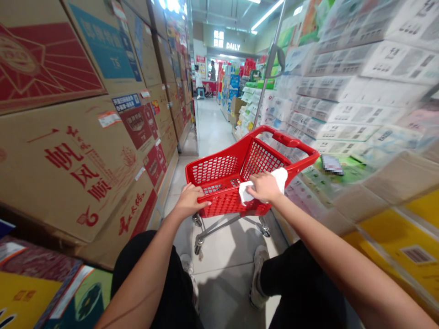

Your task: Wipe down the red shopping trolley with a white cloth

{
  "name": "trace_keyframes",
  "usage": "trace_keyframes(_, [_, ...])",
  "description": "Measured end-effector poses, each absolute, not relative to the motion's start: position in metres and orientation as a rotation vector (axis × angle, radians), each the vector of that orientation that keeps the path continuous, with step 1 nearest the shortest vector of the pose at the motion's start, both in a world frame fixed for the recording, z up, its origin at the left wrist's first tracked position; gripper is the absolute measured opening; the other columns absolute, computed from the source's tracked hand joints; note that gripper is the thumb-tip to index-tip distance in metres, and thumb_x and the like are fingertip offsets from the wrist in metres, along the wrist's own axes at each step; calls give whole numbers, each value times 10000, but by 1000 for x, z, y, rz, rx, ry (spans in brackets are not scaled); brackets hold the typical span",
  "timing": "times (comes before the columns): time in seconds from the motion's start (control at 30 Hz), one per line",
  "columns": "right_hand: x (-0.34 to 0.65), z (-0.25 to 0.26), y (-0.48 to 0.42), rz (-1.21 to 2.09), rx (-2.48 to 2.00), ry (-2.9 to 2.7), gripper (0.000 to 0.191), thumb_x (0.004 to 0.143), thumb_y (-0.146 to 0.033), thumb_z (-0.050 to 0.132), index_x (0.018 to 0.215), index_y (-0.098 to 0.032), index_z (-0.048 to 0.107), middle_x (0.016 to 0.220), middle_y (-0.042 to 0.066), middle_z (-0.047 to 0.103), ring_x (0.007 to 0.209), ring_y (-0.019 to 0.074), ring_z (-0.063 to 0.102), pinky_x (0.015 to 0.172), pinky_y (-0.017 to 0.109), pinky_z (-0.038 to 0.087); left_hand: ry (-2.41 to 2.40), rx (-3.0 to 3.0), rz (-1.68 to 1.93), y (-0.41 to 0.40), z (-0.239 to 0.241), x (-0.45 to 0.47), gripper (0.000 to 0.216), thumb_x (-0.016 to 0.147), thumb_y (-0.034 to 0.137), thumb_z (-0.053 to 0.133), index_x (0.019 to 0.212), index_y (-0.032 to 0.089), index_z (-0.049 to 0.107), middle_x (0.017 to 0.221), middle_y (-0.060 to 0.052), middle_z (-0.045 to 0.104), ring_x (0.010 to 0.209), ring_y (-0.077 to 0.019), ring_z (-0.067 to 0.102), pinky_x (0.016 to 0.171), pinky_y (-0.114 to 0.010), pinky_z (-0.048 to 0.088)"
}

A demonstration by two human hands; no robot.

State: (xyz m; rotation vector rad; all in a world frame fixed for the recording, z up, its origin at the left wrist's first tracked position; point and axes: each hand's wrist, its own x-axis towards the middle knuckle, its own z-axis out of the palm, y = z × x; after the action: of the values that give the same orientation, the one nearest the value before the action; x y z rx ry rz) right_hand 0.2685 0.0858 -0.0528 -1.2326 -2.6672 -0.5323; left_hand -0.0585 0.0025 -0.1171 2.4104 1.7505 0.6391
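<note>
A red plastic shopping cart (219,203) stands on grey wheeled legs right in front of me, its handle bar at the upper right. At the cart's near left corner, my left hand (190,199) grips the basket rim, thumb on the near side and fingers over the top. My right hand (265,186) presses a white cloth (281,179) against the near side's rim, toward the handle end. The cloth bunches under the palm and hangs a little over the outer wall. Through the lattice, the basket's inside shows a few small dark specks I cannot make out.
Stacked cardboard cartons (85,169) wall the left side. White wrapped packs (343,105) are piled high on the right, with yellow packages (401,237) nearer. A grey pole (262,98) rises behind the cart. The tiled aisle (209,119) runs back toward people in the distance.
</note>
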Motion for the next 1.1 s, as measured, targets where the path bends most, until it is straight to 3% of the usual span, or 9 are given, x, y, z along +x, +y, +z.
trace_keyframes(0.13, [191,-75,49,-364,-1163,-2654,383,939,-494,462,954,-164,655,957,126,735,909,277,639,842,391,340,1871,2399,677,1,-121,-51,378,803,587,643,717,222,695,867,-28,682,883,-206,553,1041,-427,334])
trace_keyframes(0.33, [124,-84,20,-208,-946,-2712,415,985,-503,418,1062,-161,640,1025,125,723,951,281,631,853,389,363,1962,2383,631,1,-120,-56,183,801,380,634,729,221,689,818,-49,693,880,-227,568,1043,-433,343])
trace_keyframes(0.43, [149,-78,37,-252,-989,-2736,487,1006,-561,370,1040,-162,647,994,128,728,928,276,635,826,373,362,1872,2423,654,3,-121,-68,229,828,423,638,733,225,699,853,-38,690,902,-218,555,1040,-424,348])
trace_keyframes(0.63, [258,-49,93,-551,-1317,-2626,540,1000,-569,358,975,-136,680,971,168,735,933,294,631,839,385,339,1885,2391,766,-1,-117,-84,392,782,615,689,768,225,732,1113,-68,658,1025,-249,521,953,-405,417])
trace_keyframes(0.8, [264,-45,95,-577,-1412,-2558,488,1002,-493,357,930,-148,694,928,160,739,893,283,630,846,404,326,2018,2460,715,-10,-108,-50,316,843,448,621,1066,236,694,1125,-78,684,1049,-256,586,995,-393,412])
trace_keyframes(0.93, [200,-67,62,-427,-1314,-2535,468,1001,-497,363,945,-152,674,930,147,726,895,278,614,867,408,329,2239,2249,616,-8,-108,-19,417,878,582,523,1020,233,702,1017,-85,743,950,-274,666,799,-369,449])
trace_keyframes(1.1, [131,-87,29,-257,-1118,-2542,440,1022,-484,333,981,-173,641,984,128,718,928,268,601,889,397,336,2346,2142,524,-4,-110,-16,280,892,386,488,936,234,718,969,-98,759,892,-270,699,703,-344,408])
